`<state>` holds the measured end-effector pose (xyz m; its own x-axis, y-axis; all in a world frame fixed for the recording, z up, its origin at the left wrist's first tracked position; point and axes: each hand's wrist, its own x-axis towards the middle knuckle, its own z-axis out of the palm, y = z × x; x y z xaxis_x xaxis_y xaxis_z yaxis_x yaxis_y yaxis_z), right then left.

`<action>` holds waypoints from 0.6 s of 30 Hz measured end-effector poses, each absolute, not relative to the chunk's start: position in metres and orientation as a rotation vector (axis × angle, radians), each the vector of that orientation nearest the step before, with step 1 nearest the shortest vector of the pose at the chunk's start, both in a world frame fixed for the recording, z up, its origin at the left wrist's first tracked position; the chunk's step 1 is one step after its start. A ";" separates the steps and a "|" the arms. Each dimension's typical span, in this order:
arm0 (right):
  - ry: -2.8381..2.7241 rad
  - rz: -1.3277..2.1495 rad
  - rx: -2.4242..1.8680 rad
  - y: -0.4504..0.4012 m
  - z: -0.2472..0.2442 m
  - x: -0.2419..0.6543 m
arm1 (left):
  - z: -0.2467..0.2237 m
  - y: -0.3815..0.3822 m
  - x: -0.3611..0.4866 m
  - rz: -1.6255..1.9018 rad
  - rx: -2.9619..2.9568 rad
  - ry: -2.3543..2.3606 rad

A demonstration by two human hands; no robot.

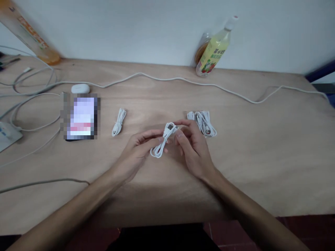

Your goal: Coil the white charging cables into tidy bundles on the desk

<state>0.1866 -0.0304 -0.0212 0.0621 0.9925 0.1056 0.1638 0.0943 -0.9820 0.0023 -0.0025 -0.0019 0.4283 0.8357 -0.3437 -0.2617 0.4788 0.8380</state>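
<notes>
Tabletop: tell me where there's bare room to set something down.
The widest bare patch of tabletop lies right of the grouped cable bundles, between the long white cord and the right forearm. A narrow one separates phone and lone bundle. Crowded: the left end, with loose cords, and the middle, where the left hand holds a cable.

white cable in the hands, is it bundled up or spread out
Bundled up: the white cable is folded into narrow loops, gathered at the middle, with the left hand holding it there.
</notes>
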 end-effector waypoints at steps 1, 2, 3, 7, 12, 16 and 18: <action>-1.314 1.024 -1.264 -0.030 -0.022 0.187 | -0.003 -0.003 0.002 0.766 0.825 0.857; -1.310 1.047 -1.244 -0.030 -0.022 0.187 | -0.004 -0.003 0.001 0.754 0.865 0.857; -1.309 1.067 -1.225 -0.030 -0.023 0.187 | -0.006 -0.003 0.001 0.737 0.906 0.860; -1.305 1.103 -1.206 -0.029 -0.024 0.187 | -0.010 -0.002 0.000 0.751 1.010 0.918; -1.199 1.141 -1.212 -0.026 -0.022 0.187 | -0.011 0.000 -0.001 0.820 1.013 0.936; -1.125 1.197 -1.216 -0.025 -0.021 0.187 | -0.012 -0.001 -0.001 0.834 1.084 0.954; -1.103 1.211 -1.222 -0.024 -0.021 0.187 | -0.013 -0.001 -0.001 0.835 1.100 0.960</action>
<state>0.1875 -0.0244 -0.0210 0.0647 0.9973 -0.0354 -0.0574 -0.0317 -0.9978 -0.0011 -0.0009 -0.0127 0.3641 0.9082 -0.2064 -0.0791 0.2510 0.9648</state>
